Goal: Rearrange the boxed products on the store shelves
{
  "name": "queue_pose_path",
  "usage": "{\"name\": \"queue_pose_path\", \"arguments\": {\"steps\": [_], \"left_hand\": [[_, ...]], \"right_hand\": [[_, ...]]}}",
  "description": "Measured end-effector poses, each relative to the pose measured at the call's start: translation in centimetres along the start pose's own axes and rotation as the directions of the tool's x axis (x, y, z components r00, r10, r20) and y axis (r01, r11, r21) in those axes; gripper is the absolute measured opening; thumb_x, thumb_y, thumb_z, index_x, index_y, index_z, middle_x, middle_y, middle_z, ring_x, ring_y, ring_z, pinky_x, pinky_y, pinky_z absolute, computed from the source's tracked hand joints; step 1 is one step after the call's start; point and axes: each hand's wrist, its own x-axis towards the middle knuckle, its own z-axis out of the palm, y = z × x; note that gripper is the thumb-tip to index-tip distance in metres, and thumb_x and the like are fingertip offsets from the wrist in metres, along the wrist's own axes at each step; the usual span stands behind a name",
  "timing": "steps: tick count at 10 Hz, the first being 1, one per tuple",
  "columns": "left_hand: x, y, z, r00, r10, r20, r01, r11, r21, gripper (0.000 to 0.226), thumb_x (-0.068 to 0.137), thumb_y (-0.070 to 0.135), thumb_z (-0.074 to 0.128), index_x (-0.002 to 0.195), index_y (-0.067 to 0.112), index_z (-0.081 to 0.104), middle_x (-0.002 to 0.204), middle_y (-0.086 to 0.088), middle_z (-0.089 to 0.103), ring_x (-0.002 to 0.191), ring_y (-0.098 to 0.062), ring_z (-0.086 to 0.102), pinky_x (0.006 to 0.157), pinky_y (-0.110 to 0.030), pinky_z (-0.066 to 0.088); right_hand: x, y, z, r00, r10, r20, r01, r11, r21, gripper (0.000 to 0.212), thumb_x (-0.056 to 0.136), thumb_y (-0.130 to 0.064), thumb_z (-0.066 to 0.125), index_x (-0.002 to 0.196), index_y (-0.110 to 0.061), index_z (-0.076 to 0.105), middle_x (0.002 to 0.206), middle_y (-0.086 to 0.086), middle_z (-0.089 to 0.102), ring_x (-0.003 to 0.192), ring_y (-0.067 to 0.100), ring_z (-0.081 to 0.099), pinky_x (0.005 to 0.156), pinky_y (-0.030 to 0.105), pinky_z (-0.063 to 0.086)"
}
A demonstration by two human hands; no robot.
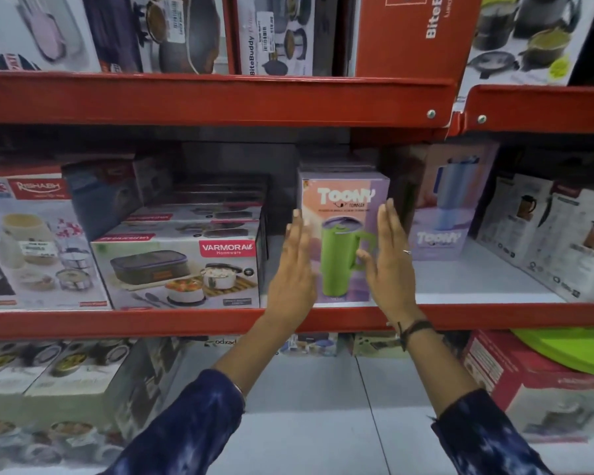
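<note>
A tall Toony tumbler box (344,214) with a green tumbler printed on it stands upright at the front of the middle shelf (186,322). My left hand (294,269) is flat and open in front of the box's left edge. My right hand (390,258) is flat and open in front of its right edge, with a ring and a dark wrist band. Neither hand grips the box; whether the palms touch it is unclear. A second Toony box (450,207) with a blue tumbler stands further back on the right.
Stacked Varmora lunch box cartons (177,269) sit just left of the green box, a Rishabh carton (31,248) further left. White jug boxes (546,234) fill the right. The red upper shelf beam (220,101) hangs above; more cartons line the lower shelf.
</note>
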Motion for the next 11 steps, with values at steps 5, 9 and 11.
{"name": "queue_pose_path", "arguments": {"steps": [5,9,11], "left_hand": [[-0.6,0.0,0.1,0.986,0.061,0.154,-0.061,0.998,0.001,0.093,0.081,-0.022,0.039,0.146,0.023,-0.009,0.154,0.006,-0.021,0.145,-0.014,-0.018,0.087,-0.026,0.052],[0.6,-0.2,0.2,0.968,0.001,0.249,-0.072,0.959,0.275,0.099,0.079,-0.022,0.040,0.141,0.023,-0.024,0.145,0.007,-0.039,0.144,-0.021,-0.020,0.078,-0.031,0.056],[0.2,0.7,-2.5,0.985,0.107,0.135,-0.150,0.918,0.367,0.068,0.098,0.025,0.042,0.149,0.013,0.000,0.155,-0.001,-0.015,0.145,-0.023,-0.013,0.121,-0.044,0.016]], "right_hand": [[-2.0,-1.4,-0.1,1.000,0.004,0.020,-0.005,0.998,0.061,0.066,0.095,-0.007,0.051,0.149,-0.011,0.013,0.159,0.005,0.008,0.147,0.019,0.010,0.118,0.020,0.010],[-0.8,-0.7,1.1,0.989,0.081,0.121,-0.067,0.991,-0.115,0.085,0.092,0.002,0.052,0.147,-0.023,-0.008,0.157,-0.006,-0.012,0.146,0.016,-0.005,0.108,0.003,0.003],[-1.2,-3.1,-0.6,0.997,-0.008,0.071,0.021,0.982,-0.188,0.065,0.099,-0.021,0.043,0.148,-0.015,0.000,0.159,0.003,0.001,0.147,0.021,-0.003,0.120,0.041,0.006]]}}
